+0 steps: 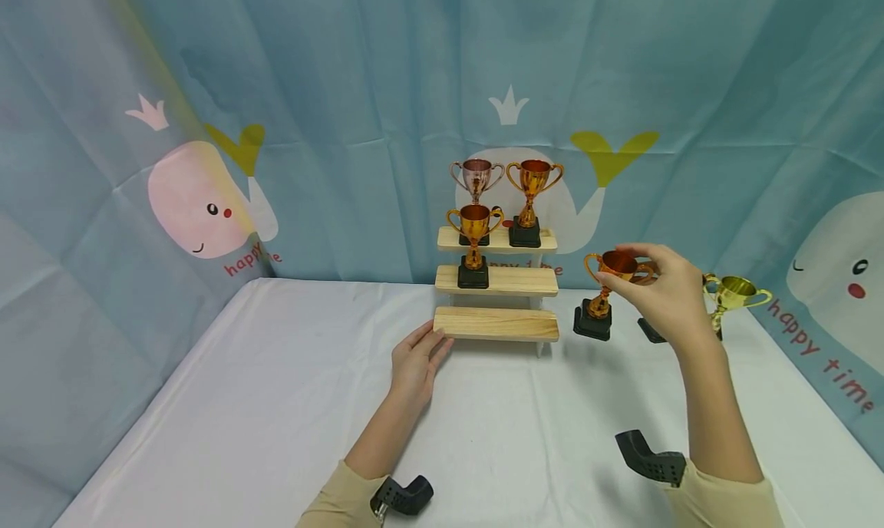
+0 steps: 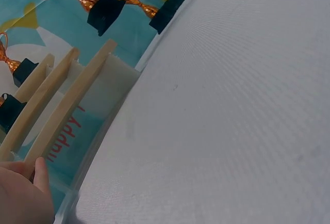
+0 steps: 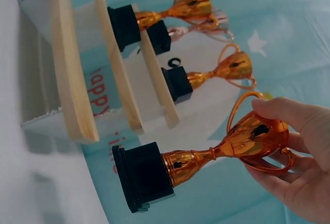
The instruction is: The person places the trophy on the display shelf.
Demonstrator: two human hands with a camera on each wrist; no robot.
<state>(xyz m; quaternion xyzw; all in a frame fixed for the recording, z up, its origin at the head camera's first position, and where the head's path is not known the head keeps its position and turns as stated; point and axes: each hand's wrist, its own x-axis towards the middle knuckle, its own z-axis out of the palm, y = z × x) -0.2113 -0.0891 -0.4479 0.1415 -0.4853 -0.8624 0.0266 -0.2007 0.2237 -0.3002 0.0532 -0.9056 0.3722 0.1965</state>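
Note:
A three-step wooden stand (image 1: 496,323) sits at the back of the white table. My left hand (image 1: 423,351) lies flat, its straight fingers touching the left end of the lowest step (image 2: 62,115); the left hand (image 2: 23,193) shows in the corner of its wrist view. My right hand (image 1: 645,278) pinches the cup of an orange trophy (image 1: 604,282) right of the stand; whether its black base (image 3: 142,175) touches the table I cannot tell. The top step carries a pink trophy (image 1: 476,176) and an orange trophy (image 1: 534,183). Another orange trophy (image 1: 473,229) stands on the middle step.
A gold trophy (image 1: 733,292) stands on the table behind my right hand. A black base (image 1: 651,331) of one more trophy peeks out beneath that hand. A whale-print blue curtain (image 1: 276,129) closes off the back and sides. The white tablecloth (image 1: 525,428) stretches toward me.

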